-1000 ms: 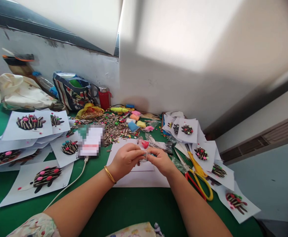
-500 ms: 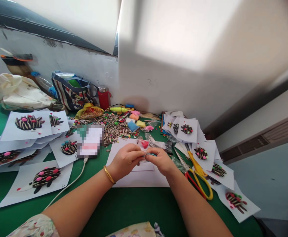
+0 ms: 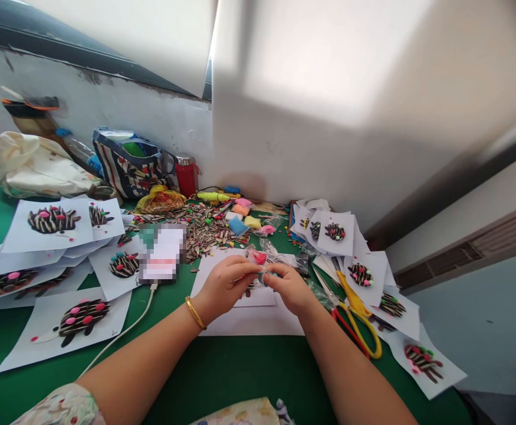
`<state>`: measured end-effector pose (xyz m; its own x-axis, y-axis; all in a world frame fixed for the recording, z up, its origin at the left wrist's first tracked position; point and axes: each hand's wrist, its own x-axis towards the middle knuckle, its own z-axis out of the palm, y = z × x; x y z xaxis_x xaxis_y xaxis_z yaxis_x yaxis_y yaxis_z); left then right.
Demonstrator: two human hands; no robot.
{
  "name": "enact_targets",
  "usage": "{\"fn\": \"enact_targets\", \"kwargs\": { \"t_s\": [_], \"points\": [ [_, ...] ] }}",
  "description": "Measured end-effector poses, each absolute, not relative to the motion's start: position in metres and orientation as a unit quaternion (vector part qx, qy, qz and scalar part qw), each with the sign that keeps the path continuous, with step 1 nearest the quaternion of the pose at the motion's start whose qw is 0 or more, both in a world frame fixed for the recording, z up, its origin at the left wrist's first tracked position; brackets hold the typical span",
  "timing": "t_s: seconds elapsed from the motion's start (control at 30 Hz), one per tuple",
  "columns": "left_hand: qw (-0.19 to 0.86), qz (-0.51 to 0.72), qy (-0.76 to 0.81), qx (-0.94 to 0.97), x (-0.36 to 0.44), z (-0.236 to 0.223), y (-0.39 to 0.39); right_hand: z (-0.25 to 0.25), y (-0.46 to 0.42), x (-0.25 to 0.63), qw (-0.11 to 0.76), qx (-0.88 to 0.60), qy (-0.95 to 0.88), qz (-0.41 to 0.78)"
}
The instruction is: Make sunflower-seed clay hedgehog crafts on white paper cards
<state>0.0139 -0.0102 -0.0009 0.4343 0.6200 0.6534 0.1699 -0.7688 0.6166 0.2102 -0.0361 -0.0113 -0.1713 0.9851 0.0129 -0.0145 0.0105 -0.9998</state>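
Observation:
Over the white paper (image 3: 279, 321), my left hand (image 3: 226, 284) and my right hand (image 3: 291, 289) meet fingertip to fingertip. Both pinch a small blue clay packet (image 3: 272, 274), which looks wrapped in clear plastic; the fingers cover most of it. Just beyond the fingertips lies a red piece of clay (image 3: 259, 257) in clear plastic. Beneath my hands is a smaller white card (image 3: 255, 302) with striped seeds on it, partly hidden.
Sunflower seeds (image 3: 204, 227) and coloured clay packets (image 3: 237, 226) spread at the back. Scissors (image 3: 364, 327) lie right of my right arm. Cards with seed hedgehogs (image 3: 83, 321) flank both sides. A phone (image 3: 163, 254) with a cable, a red flask (image 3: 187, 177) and bags (image 3: 129, 162) stand left.
The fingertips have shifted slightly around the blue packet, and more of the seeds on the card beneath shows. Everything else stays in place.

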Motion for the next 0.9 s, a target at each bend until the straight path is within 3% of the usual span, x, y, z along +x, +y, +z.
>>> {"fn": "enact_targets", "kwargs": {
  "t_s": [0.27,0.57,0.9],
  "points": [
    [0.315,0.454,0.319,0.770,0.014,-0.001,-0.003,-0.015,-0.035,0.211,0.465,-0.455,-0.530,0.544],
    [0.297,0.454,0.358,0.759,0.014,0.001,-0.004,-0.011,-0.035,0.208,0.469,-0.478,-0.511,0.538],
    [0.366,0.478,0.352,0.716,0.017,-0.005,0.001,-0.019,-0.033,0.206,0.485,-0.464,-0.520,0.528]
  ]
}}
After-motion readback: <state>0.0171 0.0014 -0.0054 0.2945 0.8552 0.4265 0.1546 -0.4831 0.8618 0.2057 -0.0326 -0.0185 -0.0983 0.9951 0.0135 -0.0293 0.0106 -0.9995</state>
